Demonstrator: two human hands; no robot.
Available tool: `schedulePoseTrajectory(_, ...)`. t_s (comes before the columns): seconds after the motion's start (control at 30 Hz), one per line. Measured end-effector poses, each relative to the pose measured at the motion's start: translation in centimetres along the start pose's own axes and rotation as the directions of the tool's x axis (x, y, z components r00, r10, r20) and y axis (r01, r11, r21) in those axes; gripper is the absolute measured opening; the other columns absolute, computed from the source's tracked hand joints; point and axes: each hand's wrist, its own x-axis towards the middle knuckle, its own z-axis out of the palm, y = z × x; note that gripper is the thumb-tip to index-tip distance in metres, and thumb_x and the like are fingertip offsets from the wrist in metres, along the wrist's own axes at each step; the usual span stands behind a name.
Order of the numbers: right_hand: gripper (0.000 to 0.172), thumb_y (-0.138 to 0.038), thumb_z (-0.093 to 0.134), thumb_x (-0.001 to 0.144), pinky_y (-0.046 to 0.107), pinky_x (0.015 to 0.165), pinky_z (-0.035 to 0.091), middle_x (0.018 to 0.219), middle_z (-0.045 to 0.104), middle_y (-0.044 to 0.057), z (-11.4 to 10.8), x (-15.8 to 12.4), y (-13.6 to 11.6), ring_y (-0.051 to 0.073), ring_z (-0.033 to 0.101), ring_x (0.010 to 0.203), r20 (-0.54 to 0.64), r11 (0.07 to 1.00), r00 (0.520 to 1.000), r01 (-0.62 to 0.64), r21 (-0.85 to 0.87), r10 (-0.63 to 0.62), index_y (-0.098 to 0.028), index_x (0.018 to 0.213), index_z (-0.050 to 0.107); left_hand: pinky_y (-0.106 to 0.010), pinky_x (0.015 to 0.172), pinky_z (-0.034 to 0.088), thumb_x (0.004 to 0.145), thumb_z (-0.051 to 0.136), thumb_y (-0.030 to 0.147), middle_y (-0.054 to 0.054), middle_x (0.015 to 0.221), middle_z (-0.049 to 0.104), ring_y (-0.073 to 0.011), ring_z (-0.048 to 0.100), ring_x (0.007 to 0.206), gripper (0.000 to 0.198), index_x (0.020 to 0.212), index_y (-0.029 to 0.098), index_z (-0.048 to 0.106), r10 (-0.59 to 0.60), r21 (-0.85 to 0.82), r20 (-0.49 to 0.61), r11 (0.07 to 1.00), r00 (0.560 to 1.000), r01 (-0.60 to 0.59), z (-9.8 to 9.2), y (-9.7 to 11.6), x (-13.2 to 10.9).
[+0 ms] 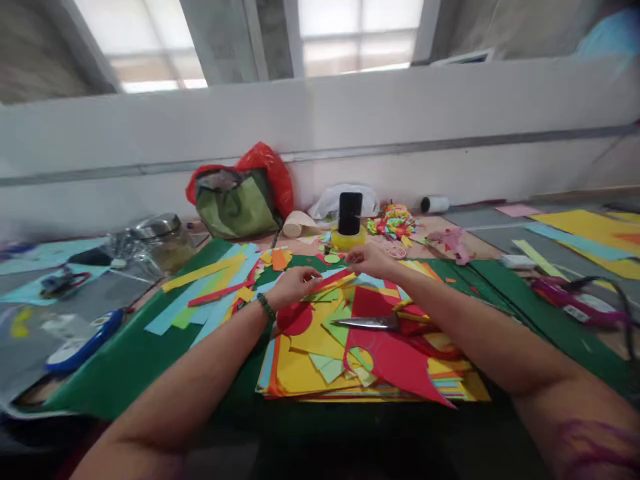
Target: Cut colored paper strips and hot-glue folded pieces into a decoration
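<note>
Both my arms reach forward over a heap of coloured paper (320, 363) on a green sheet (125, 360). My left hand (293, 285), with a green bead bracelet at the wrist, is closed on one end of a red paper strip (334, 279). My right hand (369, 259) pinches the strip's far end, near a yellow tape roll (349, 240) with a black phone (350, 212) standing in it. Scissors (373, 323) lie flat on the red and yellow paper just below my hands.
A red and green bag (240, 193) sits against the white wall behind. A glass jar (163, 240) and a blue tape dispenser (83, 340) are at left. Long paper strips (205, 293) lie left of my hands. Pink-handled tools (575, 303) and paper sheets (585, 230) lie right.
</note>
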Motion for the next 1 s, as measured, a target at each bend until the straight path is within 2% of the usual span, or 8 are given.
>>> schedulePoseTrajectory(0.1, 0.020, -0.015, 0.065, 0.077, 0.021, 0.056, 0.044, 0.076, 0.072, 0.002, 0.4, 0.1, 0.3, 0.015, 0.064, 0.068, -0.003, 0.999, 1.000, -0.015, -0.040, 0.015, -0.014, 0.097, 0.072, -0.027, 0.060, 0.042, 0.084, 0.046, 0.041, -0.007, 0.085, 0.074, -0.0196, 0.063, 0.075, 0.040, 0.094, 0.015, 0.074, -0.020, 0.013, 0.010, 1.000, 1.000, 0.020, 0.2, -0.3, -0.1)
schedulePoseTrajectory(0.2, 0.023, -0.020, 0.069, 0.075, 0.023, 0.062, 0.045, 0.086, 0.073, 0.004, 0.7, 0.2, 0.5, 0.019, 0.065, 0.077, 0.004, 0.996, 1.000, -0.012, -0.088, 0.012, -0.017, 0.097, 0.073, -0.026, 0.059, 0.042, 0.084, 0.048, 0.042, -0.006, 0.082, 0.074, -0.0192, 0.064, 0.072, 0.037, 0.090, 0.016, 0.074, -0.027, 0.029, 0.019, 0.999, 0.999, 0.027, 0.2, -0.3, -0.2)
schedulePoseTrajectory(0.3, 0.030, -0.027, 0.070, 0.077, 0.025, 0.069, 0.046, 0.096, 0.073, 0.006, 0.8, 0.2, 0.5, 0.021, 0.066, 0.086, 0.042, 0.992, 0.999, 0.019, -0.126, -0.014, -0.019, 0.105, 0.072, -0.025, 0.062, 0.044, 0.083, 0.053, 0.041, -0.005, 0.088, 0.075, -0.0192, 0.065, 0.076, 0.033, 0.092, 0.018, 0.075, -0.034, 0.055, 0.011, 0.998, 0.999, 0.033, 0.1, -0.1, -0.3)
schedulePoseTrajectory(0.43, 0.023, -0.025, 0.068, 0.079, 0.023, 0.071, 0.045, 0.099, 0.073, 0.008, 0.7, 0.3, 0.7, 0.020, 0.066, 0.089, 0.114, 0.986, 0.993, 0.055, -0.158, -0.038, -0.018, 0.101, 0.073, -0.026, 0.067, 0.046, 0.082, 0.055, 0.037, -0.006, 0.094, 0.075, -0.0201, 0.066, 0.082, 0.029, 0.092, 0.019, 0.075, -0.060, 0.082, -0.016, 0.995, 0.998, 0.061, -0.2, -0.1, -0.3)
schedulePoseTrajectory(0.67, 0.018, -0.023, 0.071, 0.074, 0.021, 0.061, 0.043, 0.084, 0.073, 0.005, 0.0, 0.5, 1.1, 0.017, 0.064, 0.075, 0.202, 0.988, 0.978, 0.077, -0.136, -0.048, -0.015, 0.089, 0.074, -0.026, 0.068, 0.048, 0.084, 0.052, 0.040, -0.006, 0.094, 0.075, -0.0204, 0.066, 0.083, 0.033, 0.094, 0.018, 0.075, -0.065, 0.079, -0.045, 0.994, 0.997, 0.068, -0.7, -0.7, -0.2)
schedulePoseTrajectory(0.8, 0.009, -0.021, 0.070, 0.071, 0.021, 0.060, 0.041, 0.074, 0.071, 0.002, -0.1, 0.5, 1.1, 0.016, 0.062, 0.072, 0.201, 0.993, 0.978, 0.074, -0.090, -0.055, -0.014, 0.077, 0.073, -0.029, 0.076, 0.050, 0.084, 0.053, 0.039, -0.007, 0.099, 0.074, -0.0215, 0.066, 0.088, 0.032, 0.094, 0.017, 0.074, -0.044, 0.084, -0.080, 0.995, 0.996, 0.050, -0.7, -1.1, -0.1)
schedulePoseTrajectory(0.87, 0.010, -0.020, 0.068, 0.071, 0.021, 0.060, 0.042, 0.071, 0.071, 0.001, -0.3, 0.5, 1.1, 0.015, 0.062, 0.070, 0.191, 0.996, 0.980, 0.059, -0.062, -0.046, -0.015, 0.078, 0.073, -0.030, 0.079, 0.050, 0.084, 0.053, 0.039, -0.008, 0.101, 0.074, -0.0219, 0.066, 0.090, 0.033, 0.095, 0.017, 0.074, -0.029, 0.078, -0.096, 0.996, 0.995, 0.036, -0.6, -1.4, 0.1)
schedulePoseTrajectory(1.0, 0.022, -0.021, 0.068, 0.071, 0.021, 0.060, 0.046, 0.072, 0.071, 0.000, -1.2, 0.4, 1.5, 0.015, 0.064, 0.068, 0.205, 1.000, 0.979, 0.022, -0.015, -0.018, -0.016, 0.092, 0.073, -0.030, 0.077, 0.051, 0.083, 0.055, 0.038, -0.007, 0.096, 0.075, -0.0211, 0.066, 0.087, 0.031, 0.095, 0.017, 0.074, 0.001, 0.063, -0.134, 0.998, 0.991, 0.008, -0.9, -2.1, 0.3)
